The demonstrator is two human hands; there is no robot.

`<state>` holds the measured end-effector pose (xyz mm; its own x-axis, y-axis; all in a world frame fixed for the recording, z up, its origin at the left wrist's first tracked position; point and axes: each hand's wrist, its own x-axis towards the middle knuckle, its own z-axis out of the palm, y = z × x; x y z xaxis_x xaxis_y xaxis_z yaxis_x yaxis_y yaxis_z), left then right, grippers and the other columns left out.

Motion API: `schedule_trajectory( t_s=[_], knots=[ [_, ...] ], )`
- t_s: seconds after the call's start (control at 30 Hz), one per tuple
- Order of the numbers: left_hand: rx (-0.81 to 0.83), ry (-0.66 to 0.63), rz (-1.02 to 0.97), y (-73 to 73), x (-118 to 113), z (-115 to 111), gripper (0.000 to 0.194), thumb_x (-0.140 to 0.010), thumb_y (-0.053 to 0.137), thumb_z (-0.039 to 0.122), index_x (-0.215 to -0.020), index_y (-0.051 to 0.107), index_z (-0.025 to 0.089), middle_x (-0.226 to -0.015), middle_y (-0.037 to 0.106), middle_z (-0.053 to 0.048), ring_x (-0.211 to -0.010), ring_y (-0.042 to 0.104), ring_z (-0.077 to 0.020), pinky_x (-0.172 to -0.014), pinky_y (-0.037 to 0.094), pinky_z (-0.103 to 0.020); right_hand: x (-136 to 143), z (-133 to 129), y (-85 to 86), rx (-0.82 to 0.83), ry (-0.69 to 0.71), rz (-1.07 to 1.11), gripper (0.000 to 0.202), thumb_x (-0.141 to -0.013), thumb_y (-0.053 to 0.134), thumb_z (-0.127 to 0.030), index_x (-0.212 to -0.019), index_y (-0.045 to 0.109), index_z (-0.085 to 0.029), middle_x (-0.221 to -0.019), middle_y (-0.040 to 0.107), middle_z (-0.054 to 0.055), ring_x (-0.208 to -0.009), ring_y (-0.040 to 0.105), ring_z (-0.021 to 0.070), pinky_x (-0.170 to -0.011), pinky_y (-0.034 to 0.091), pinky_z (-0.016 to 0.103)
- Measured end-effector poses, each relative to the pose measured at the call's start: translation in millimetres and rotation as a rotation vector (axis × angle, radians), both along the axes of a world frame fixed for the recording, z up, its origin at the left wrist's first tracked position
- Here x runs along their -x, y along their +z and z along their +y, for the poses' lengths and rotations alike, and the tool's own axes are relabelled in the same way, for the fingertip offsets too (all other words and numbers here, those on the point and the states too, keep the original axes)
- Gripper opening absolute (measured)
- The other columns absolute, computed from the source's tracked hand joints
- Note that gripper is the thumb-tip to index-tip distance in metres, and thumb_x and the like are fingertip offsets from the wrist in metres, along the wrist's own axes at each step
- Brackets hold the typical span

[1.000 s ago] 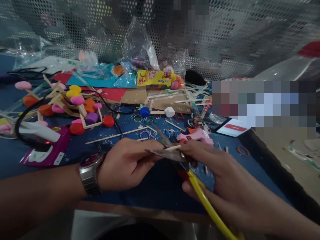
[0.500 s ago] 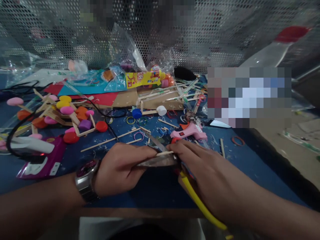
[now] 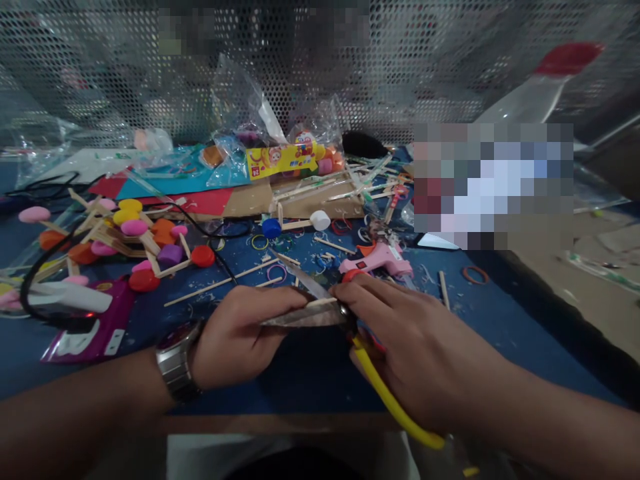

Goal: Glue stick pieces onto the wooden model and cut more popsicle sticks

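Note:
My right hand (image 3: 395,333) is closed round a pair of scissors (image 3: 307,316) whose yellow handle loop (image 3: 395,397) hangs below the palm. The blades stand apart and point left. Pinched in my left hand (image 3: 247,333) is a thin wooden stick (image 3: 323,303), which lies between the blades close to the pivot. The lower blade's tip reaches under my left thumb. A steel wristwatch (image 3: 177,363) is on my left wrist. Beyond my right hand lies a pink glue gun (image 3: 380,259), partly hidden by scraps.
To the left stands a stick frame (image 3: 123,237) with coloured caps, beside a purple packet (image 3: 103,330) and a black cable (image 3: 25,293). Loose sticks (image 3: 220,283) and rubber bands (image 3: 475,275) litter the blue table. Coloured card (image 3: 175,180) and plastic bags lie behind. A red-capped bottle (image 3: 530,97) is at right.
The view has shifted slightly. The scissors and both hands have moved a little left together; the blades still stand apart around the stick.

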<state>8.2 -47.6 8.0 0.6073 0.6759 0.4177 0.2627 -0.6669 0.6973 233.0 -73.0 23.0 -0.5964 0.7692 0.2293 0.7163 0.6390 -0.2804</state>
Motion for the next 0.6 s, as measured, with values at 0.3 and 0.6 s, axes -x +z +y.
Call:
schedule_trajectory(
  t_s=[0.3,0.6],
  knots=[
    [0.011,0.006,0.014,-2.2,-0.7,0.5,0.023,-0.092,0.049,0.005,-0.077,0.061,0.018,-0.060,0.060,0.006,-0.048,0.052,-0.0052,-0.052,0.041,-0.016,-1.5,-1.0,-0.2,0.000,-0.011,-0.028,0.024,-0.081,0.047,-0.010,-0.100,0.059,-0.017,-0.090,0.069,0.011,-0.075,0.067,0.0257,-0.062,0.046,0.035],
    [0.018,0.019,0.015,0.0,-3.1,-0.2,0.026,-0.093,0.048,0.006,-0.072,0.057,0.018,-0.058,0.057,0.006,-0.048,0.049,-0.0051,-0.050,0.039,-0.016,-3.1,-1.4,-2.3,0.022,-0.027,-0.053,0.027,-0.079,0.051,-0.010,-0.103,0.060,-0.016,-0.089,0.069,0.010,-0.073,0.066,0.0244,-0.060,0.043,0.033]
  ],
)
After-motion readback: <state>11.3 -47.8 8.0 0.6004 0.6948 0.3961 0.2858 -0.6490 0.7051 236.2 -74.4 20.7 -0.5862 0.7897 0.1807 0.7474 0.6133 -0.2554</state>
